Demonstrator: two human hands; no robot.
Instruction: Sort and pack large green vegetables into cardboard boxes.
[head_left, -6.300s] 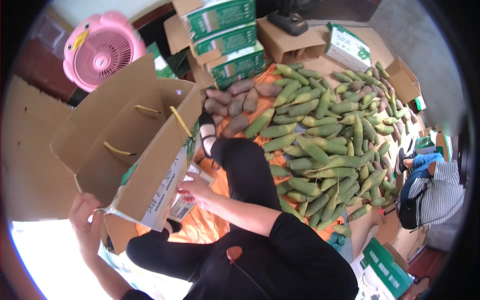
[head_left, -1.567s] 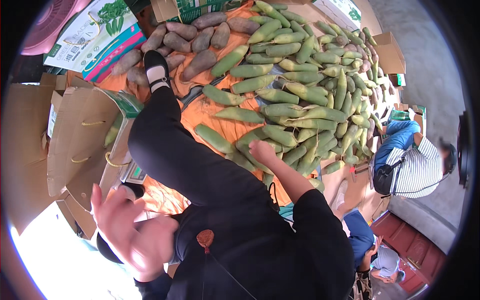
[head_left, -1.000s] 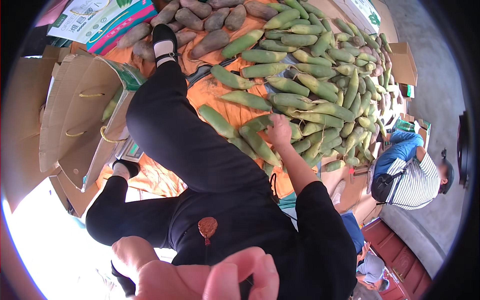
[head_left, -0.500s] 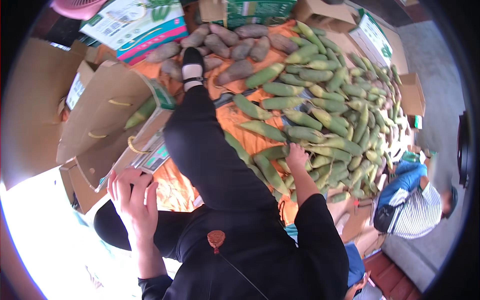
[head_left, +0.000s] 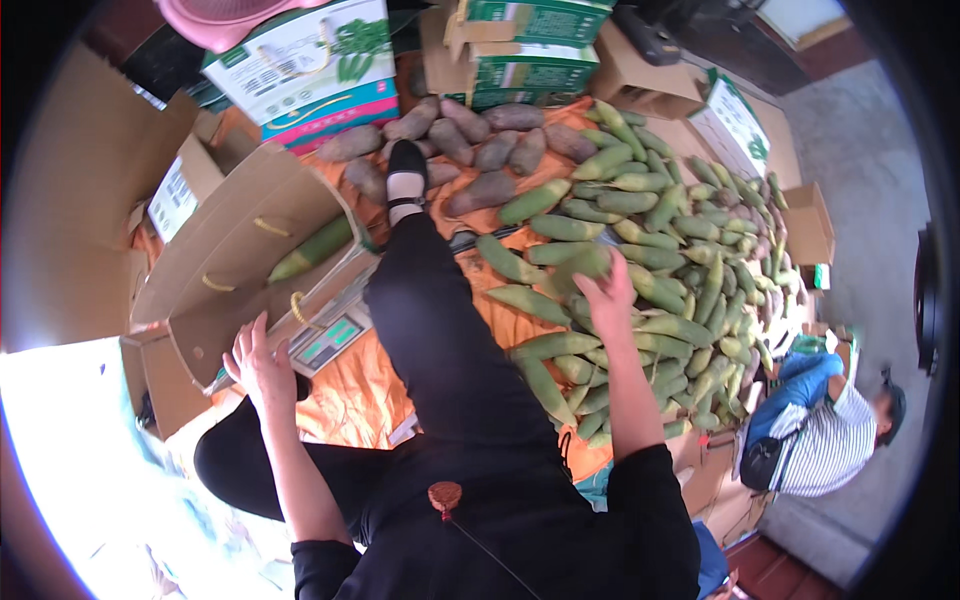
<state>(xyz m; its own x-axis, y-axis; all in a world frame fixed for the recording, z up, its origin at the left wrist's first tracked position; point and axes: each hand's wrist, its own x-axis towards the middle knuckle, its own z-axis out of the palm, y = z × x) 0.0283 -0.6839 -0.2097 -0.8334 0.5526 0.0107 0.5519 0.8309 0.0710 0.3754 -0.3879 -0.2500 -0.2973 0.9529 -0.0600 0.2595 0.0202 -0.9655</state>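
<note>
My right hand (head_left: 608, 295) is closed round a green radish (head_left: 580, 268), which is blurred and held over the heap of green radishes (head_left: 655, 290). On the left, an open cardboard box (head_left: 240, 255) with rope handles has a green radish (head_left: 310, 250) lying inside. Beside its near side a scale (head_left: 330, 340) shows a lit display. My left hand (head_left: 262, 370) hangs by the box's near corner, fingers spread and nothing in them.
Purplish root vegetables (head_left: 480, 140) lie on the orange sheet (head_left: 355, 395) beyond my outstretched leg. Printed boxes (head_left: 300, 65) and a pink basin (head_left: 215, 22) stand at the back. At the right, a person in a striped top (head_left: 825, 450) bends by the heap.
My right hand has moved farther away and now lifts a radish off the heap. My left hand has shifted slightly forward by the box. The whole view has tilted a little.
</note>
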